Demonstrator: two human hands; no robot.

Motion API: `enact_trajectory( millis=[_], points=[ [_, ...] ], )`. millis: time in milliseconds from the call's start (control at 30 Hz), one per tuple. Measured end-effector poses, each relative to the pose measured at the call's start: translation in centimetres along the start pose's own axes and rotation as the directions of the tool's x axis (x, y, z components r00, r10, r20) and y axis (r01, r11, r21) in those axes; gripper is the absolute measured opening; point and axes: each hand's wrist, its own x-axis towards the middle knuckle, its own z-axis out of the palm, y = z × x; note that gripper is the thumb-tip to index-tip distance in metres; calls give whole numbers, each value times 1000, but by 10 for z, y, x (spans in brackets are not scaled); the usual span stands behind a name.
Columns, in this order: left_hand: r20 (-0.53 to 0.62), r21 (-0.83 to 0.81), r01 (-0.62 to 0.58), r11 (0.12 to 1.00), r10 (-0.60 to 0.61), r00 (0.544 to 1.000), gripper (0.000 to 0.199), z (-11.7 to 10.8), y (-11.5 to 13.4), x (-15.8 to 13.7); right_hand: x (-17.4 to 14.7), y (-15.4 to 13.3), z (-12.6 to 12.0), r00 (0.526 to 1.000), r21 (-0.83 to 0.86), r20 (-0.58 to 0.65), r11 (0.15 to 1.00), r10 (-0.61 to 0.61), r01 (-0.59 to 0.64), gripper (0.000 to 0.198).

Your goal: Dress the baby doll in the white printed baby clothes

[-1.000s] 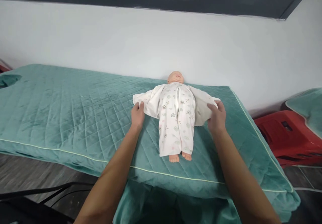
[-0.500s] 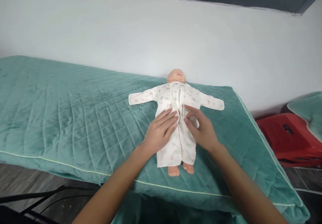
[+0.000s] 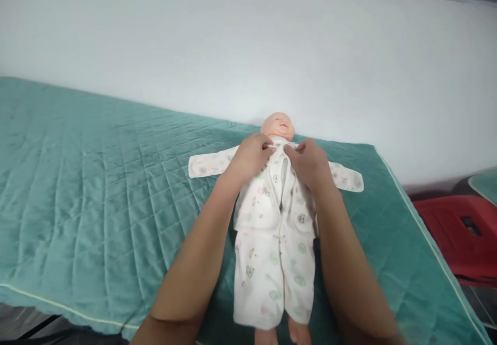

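From my remote seat I see a white jacket point(image 3: 256, 205) and white trousers point(image 3: 258, 278) scattered with green and pink motifs, a pink doll's head point(image 3: 277, 126), a teal diamond-quilted bedspread point(image 3: 116, 179), the white far wall point(image 3: 194, 45), and red plastic point(image 3: 450, 226) at right.

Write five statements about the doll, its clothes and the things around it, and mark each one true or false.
1. The left hand and the right hand are both at the upper front of the shirt. True.
2. The doll lies on its belly. False: it lies on its back on the green cover.
3. The doll's feet show below the trousers. True.
4. Both sleeves are folded over the doll's chest. False: they stretch out to either side.
5. A red plastic object stands at the right of the picture. True.
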Motion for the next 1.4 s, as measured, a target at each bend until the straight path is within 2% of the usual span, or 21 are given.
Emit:
enact_trajectory(
  millis=[167,233,333,400,500,667,1033,1400],
  points=[
    [94,-186,67,980,-50,994,10,-4,-9,-1,3,10,-3,998,36,53,998,-46,44,31],
    [47,-288,69,955,-58,997,10,-1,-7,2,9,9,-4,995,95,85,994,-61,52,31],
    [-94,-396,32,918,-76,993,11,12,2,5,17,3,-4,996,320,35,945,-82,67,32],
    [-137,-377,12,926,-68,988,11,21,7,6,18,-2,-3,995,425,-1,901,-95,87,31],
    [-131,-360,-1,933,-50,990,12,28,6,6,14,-8,0,993,411,15,906,-119,102,26],
    [-47,-441,32,897,-59,997,12,24,-4,6,7,-8,5,995,431,17,899,-97,80,14],
    [-43,-378,19,926,-38,998,8,24,-2,4,1,3,9,995,646,73,763,-72,8,22],
    [17,-300,-54,952,62,998,14,19,-5,3,-1,13,9,963,653,198,758,-182,9,33]
  ],
)
